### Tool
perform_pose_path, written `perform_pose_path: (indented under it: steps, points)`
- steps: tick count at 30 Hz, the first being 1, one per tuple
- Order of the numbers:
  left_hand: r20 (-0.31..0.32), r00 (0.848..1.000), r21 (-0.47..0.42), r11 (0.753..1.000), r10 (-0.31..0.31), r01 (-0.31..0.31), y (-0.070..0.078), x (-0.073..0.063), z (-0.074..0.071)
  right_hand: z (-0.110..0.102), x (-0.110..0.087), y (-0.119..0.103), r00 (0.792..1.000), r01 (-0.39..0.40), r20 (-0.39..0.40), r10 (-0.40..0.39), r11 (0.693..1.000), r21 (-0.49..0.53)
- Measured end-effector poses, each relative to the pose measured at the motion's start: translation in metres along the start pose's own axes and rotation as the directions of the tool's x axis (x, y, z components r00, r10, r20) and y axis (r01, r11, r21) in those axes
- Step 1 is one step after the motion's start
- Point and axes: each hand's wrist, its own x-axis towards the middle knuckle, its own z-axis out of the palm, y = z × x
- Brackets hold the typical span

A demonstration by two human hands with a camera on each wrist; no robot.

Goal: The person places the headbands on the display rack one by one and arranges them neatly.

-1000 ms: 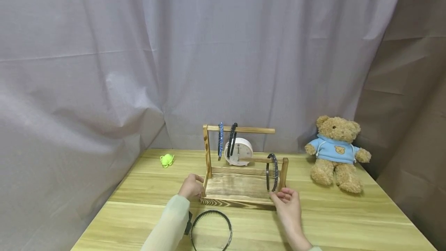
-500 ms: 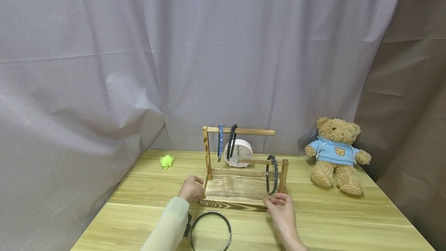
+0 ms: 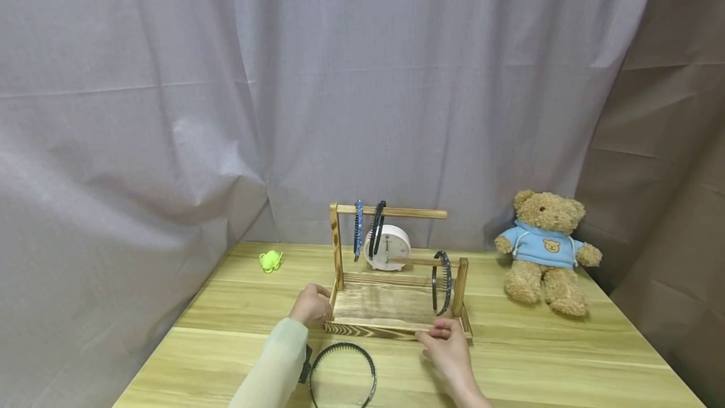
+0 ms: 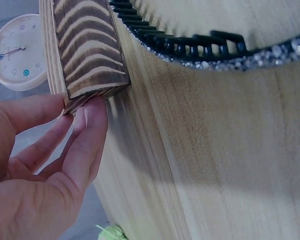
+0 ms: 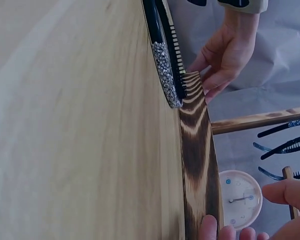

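Note:
A wooden headband rack (image 3: 391, 304) with two bars stands on the table. My left hand (image 3: 310, 305) grips its front left corner, thumb on one side and fingers underneath in the left wrist view. My right hand (image 3: 451, 354) is at the right part of the front edge; the right wrist view shows its fingertips (image 5: 208, 227) at the front board, thumb held apart. A blue glittery headband (image 3: 359, 230) and black headbands (image 3: 376, 229) hang on the upper bar. On the lower bar hangs a dark sparkly headband (image 3: 444, 282). Before the rack lies a black toothed headband (image 3: 370, 364) with silver glitter.
A white round clock (image 3: 391, 247) stands behind the rack. To the right sits a teddy bear (image 3: 546, 250) in a blue hoodie. A bright green small object (image 3: 271, 261) lies at the back left. Grey curtain (image 3: 362, 80) closes off the back.
My right hand has slid leftward along the rack's front edge, away from its right corner. The left hand keeps its grip, and the rack and headbands stay in place.

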Motion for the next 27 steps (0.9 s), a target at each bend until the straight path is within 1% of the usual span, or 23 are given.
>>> perform_pose_path:
  steps: [3, 8, 16, 21, 27]
  points:
    - [-0.002, 1.000, 0.006, 1.000, -0.004, 0.004, 0.000, -0.001, 0.000, 0.001, -0.002, 0.001, 1.000, -0.010, 0.023, 0.010, 1.000, -0.009]
    - [-0.012, 1.000, 0.014, 1.000, 0.007, -0.006, 0.000, -0.002, 0.001, 0.004, -0.007, 0.000, 0.997, -0.024, 0.069, 0.025, 0.999, -0.026]
    - [-0.009, 1.000, 0.015, 1.000, 0.010, -0.010, 0.000, -0.003, 0.000, 0.009, -0.013, -0.002, 0.991, -0.019, 0.129, 0.022, 1.000, -0.021]
    - [-0.005, 1.000, -0.001, 1.000, 0.009, -0.009, 0.000, -0.001, -0.001, 0.013, -0.016, -0.002, 0.987, -0.023, 0.161, 0.025, 1.000, -0.013]
    - [0.000, 1.000, -0.019, 1.000, 0.007, -0.007, 0.003, -0.003, -0.001, 0.015, -0.019, -0.003, 0.979, -0.027, 0.203, 0.029, 1.000, -0.015]
